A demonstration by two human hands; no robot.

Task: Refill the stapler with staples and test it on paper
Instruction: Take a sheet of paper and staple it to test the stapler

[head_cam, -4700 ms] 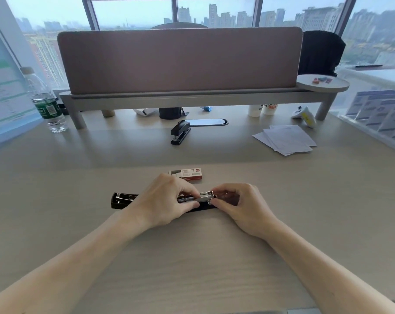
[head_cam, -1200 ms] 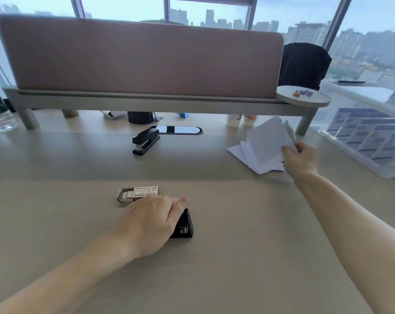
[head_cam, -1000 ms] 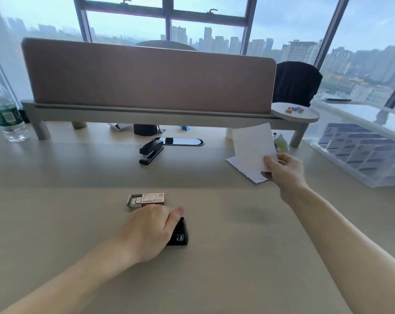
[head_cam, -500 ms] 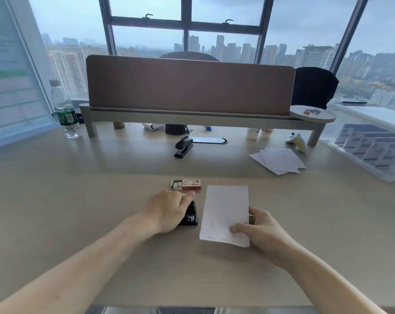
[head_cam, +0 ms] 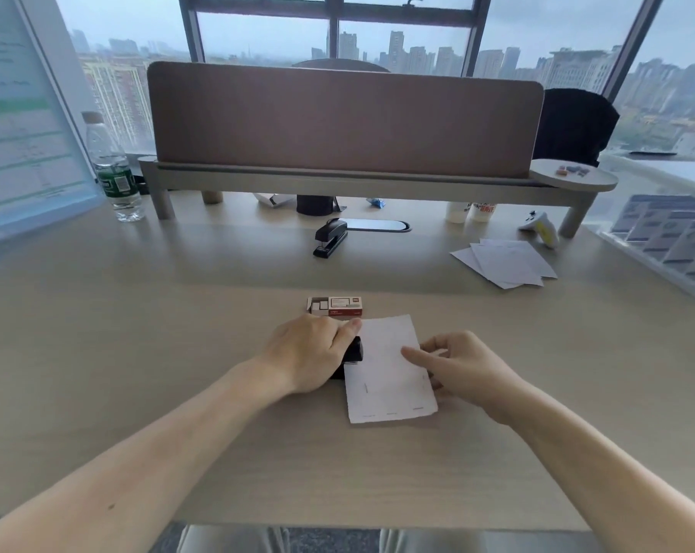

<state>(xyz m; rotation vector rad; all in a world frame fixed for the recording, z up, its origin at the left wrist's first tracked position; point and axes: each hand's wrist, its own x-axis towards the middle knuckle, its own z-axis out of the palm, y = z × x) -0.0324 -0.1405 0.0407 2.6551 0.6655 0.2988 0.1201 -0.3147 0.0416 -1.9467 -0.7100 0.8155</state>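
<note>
Gripped black stapler (head_cam: 353, 351) with left hand (head_cam: 312, 353); pinched paper sheet (head_cam: 385, 373), at its 3 o'clock, with right hand (head_cam: 465, 371), staple box (head_cam: 335, 306) at 12 o'clock.

Two black staplers are on the worktop, a near stapler (head_cam: 354, 351) and a far stapler (head_cam: 329, 239), with one staple box (head_cam: 335, 306) between them. There is one single sheet (head_cam: 389, 373) of paper near the middle and one loose pile of sheets (head_cam: 505, 261) at the far right, perhaps three or four, though the overlap leaves that count unsure. Along the far side stand one water bottle (head_cam: 114, 169) at the left, one dark cup (head_cam: 314, 204), two pale cups, a plain cup (head_cam: 455, 211) and a printed cup (head_cam: 482, 211), and one clear bin (head_cam: 656, 253) at the right.
</note>
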